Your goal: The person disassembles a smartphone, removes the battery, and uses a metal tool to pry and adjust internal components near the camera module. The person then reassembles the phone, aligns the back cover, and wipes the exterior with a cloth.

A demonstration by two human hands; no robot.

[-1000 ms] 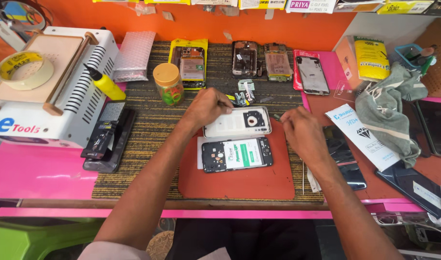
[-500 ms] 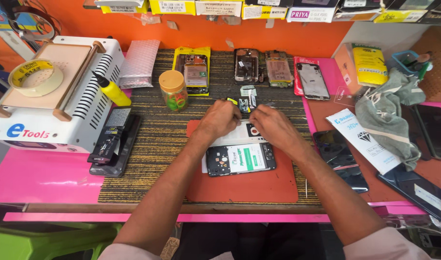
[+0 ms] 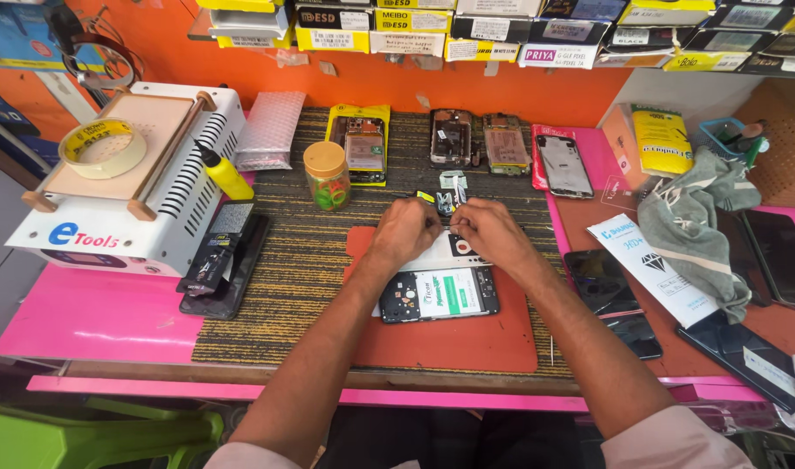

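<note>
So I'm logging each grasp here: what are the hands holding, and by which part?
Both hands, left hand and right hand, meet at a small phone part above the opened phone. The fingertips pinch it, but the exact place of the grip cannot be told.

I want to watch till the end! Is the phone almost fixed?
Not nearly. The opened phone lies with its back off and its insides showing. Both hands, left hand and right hand, pinch small parts above it. The white back cover is still off.
</note>
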